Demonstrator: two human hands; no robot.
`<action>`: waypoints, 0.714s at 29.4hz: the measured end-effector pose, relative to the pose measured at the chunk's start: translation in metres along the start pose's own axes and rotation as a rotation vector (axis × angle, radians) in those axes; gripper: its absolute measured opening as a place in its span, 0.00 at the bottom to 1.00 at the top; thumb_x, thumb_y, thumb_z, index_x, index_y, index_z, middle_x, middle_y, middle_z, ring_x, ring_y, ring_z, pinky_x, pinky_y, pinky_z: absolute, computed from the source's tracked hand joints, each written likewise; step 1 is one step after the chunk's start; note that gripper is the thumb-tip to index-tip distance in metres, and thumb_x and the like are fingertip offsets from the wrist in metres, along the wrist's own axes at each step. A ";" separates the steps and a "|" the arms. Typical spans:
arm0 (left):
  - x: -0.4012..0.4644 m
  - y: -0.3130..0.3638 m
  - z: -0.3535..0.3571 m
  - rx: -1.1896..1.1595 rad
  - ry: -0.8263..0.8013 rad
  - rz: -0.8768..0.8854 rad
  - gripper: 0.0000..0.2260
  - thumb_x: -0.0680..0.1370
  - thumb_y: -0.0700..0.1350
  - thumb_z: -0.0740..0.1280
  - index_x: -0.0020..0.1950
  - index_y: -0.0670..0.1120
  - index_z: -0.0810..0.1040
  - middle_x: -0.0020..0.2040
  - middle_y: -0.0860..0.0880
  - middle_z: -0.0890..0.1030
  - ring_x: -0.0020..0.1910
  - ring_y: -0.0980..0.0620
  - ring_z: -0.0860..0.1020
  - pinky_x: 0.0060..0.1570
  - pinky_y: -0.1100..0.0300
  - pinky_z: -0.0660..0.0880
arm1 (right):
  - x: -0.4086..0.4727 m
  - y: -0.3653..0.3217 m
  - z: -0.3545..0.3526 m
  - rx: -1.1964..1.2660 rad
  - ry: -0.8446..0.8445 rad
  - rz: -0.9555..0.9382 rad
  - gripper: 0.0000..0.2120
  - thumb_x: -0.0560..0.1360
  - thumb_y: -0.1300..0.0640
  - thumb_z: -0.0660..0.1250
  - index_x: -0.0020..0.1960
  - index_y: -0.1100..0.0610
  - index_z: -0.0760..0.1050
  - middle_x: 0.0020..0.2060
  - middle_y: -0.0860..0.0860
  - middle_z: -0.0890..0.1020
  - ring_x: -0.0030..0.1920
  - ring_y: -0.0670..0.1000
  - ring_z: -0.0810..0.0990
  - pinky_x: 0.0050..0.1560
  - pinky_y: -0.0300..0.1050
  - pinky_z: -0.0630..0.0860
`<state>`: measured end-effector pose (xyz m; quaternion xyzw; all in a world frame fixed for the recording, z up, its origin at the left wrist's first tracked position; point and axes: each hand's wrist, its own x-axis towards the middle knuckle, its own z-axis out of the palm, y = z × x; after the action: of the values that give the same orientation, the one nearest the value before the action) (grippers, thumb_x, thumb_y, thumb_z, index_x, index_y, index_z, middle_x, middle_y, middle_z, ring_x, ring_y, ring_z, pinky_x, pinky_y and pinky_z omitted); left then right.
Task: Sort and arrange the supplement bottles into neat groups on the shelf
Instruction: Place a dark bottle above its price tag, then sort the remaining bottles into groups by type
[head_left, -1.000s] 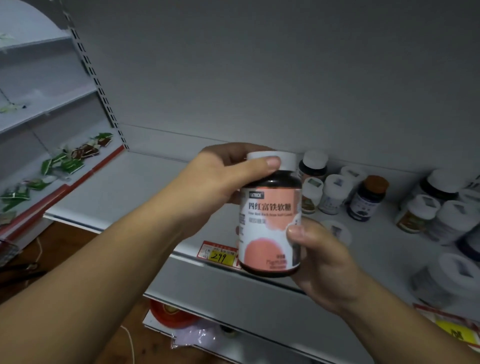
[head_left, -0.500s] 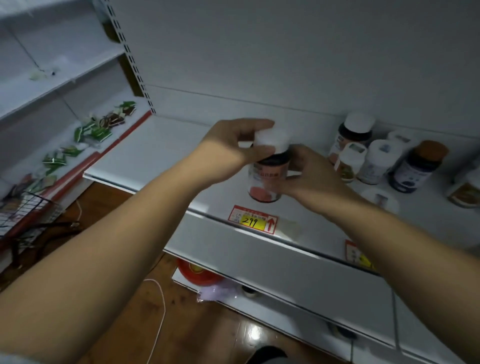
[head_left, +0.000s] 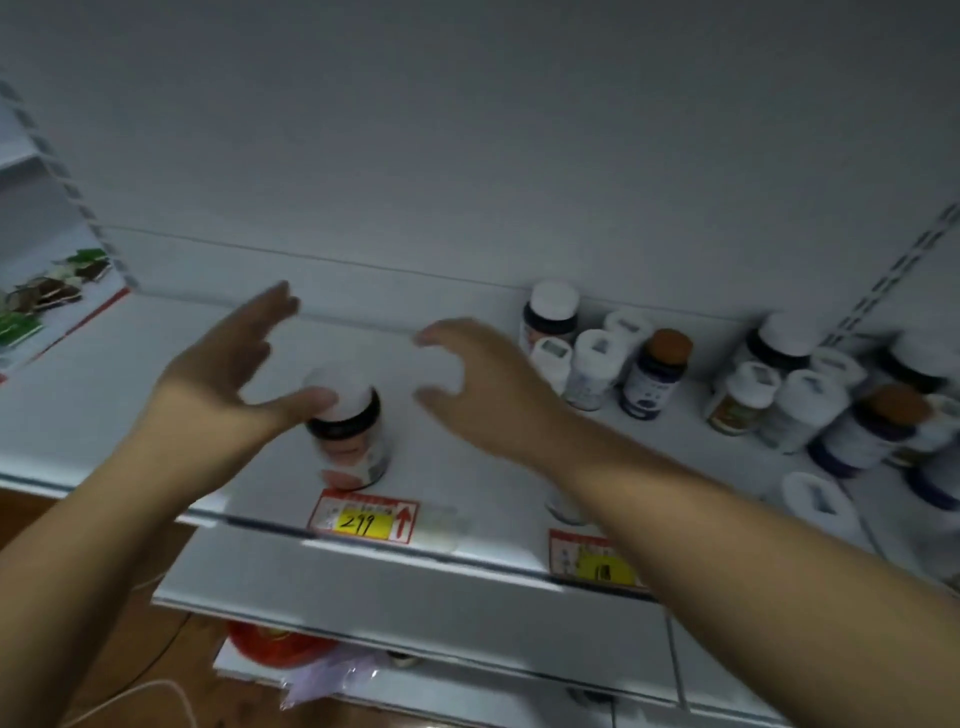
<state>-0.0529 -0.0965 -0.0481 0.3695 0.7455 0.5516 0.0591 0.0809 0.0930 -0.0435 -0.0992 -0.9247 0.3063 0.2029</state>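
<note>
A dark supplement bottle with a pink label and a white cap stands upright near the front edge of the white shelf, just behind a yellow 299 price tag. My left hand hovers beside it with fingers spread, the thumb close to the cap; contact is unclear. To the bottle's right my right hand is apart from it, fingers loosely curved, holding nothing. Several other bottles stand clustered at the shelf's back right.
More bottles crowd the far right of the shelf, one brown-capped. A second price tag sits partly under my right forearm. Green packets lie on the neighbouring shelf at left. A red object lies on the lower shelf.
The pink-label bottle went from being held up in both hands to standing on the shelf. Both hands have let go and drawn apart from it.
</note>
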 end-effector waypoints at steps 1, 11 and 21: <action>0.000 0.007 0.000 -0.030 0.066 0.054 0.34 0.59 0.61 0.76 0.64 0.67 0.70 0.61 0.69 0.76 0.63 0.64 0.73 0.63 0.67 0.70 | 0.006 0.011 -0.023 -0.080 0.028 0.002 0.20 0.70 0.59 0.70 0.61 0.59 0.75 0.61 0.58 0.77 0.61 0.56 0.74 0.60 0.41 0.64; -0.018 0.068 0.080 -0.255 0.060 0.132 0.22 0.65 0.47 0.75 0.55 0.63 0.76 0.48 0.60 0.84 0.53 0.58 0.81 0.56 0.68 0.75 | 0.009 0.081 -0.080 -0.491 -0.394 0.129 0.17 0.72 0.61 0.67 0.61 0.61 0.74 0.59 0.59 0.77 0.58 0.60 0.75 0.57 0.48 0.70; -0.023 0.072 0.135 -0.139 -0.059 -0.030 0.14 0.70 0.39 0.73 0.44 0.60 0.78 0.42 0.66 0.84 0.46 0.69 0.80 0.46 0.79 0.72 | 0.015 0.088 -0.074 -0.467 -0.300 0.044 0.15 0.71 0.64 0.65 0.58 0.62 0.76 0.54 0.60 0.78 0.51 0.60 0.77 0.53 0.54 0.75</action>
<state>0.0652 0.0029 -0.0445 0.3692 0.7088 0.5900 0.1150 0.1050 0.2062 -0.0385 -0.1170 -0.9876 0.1007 0.0289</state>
